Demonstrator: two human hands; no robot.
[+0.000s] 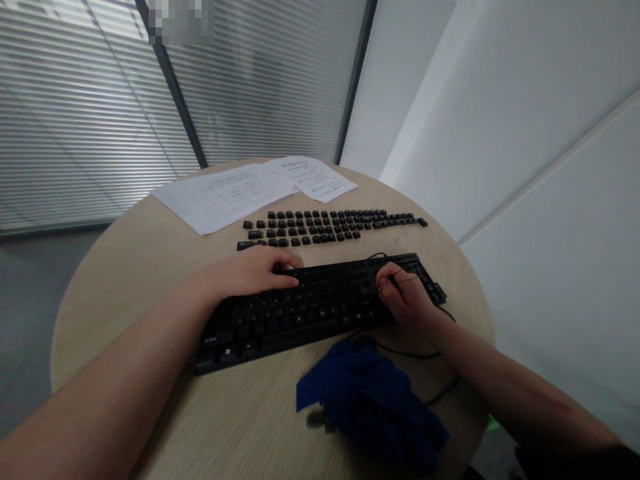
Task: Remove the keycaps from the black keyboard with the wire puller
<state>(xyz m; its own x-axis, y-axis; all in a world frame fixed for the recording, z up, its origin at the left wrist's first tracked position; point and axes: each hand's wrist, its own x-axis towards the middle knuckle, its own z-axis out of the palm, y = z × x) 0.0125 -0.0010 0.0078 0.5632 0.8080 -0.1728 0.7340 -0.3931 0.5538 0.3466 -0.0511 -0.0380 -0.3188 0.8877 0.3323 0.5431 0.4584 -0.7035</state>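
A black keyboard [320, 308] lies across the round wooden table [150, 267]. My left hand [255, 272] rests on the keyboard's far left part, fingers stretched out flat over the keys. My right hand [403, 293] sits on the keyboard's right part with its fingers curled and pinched around a thin wire tool [406, 279]. Behind the keyboard, several loose black keycaps [330, 225] are laid out in rows on the table.
A crumpled blue cloth [370, 400] lies at the near edge, with a small brush [316, 420] poking out beside it. Printed paper sheets [235, 193] lie at the far edge. The keyboard's black cable [420, 353] runs to the right. White walls and window blinds surround the table.
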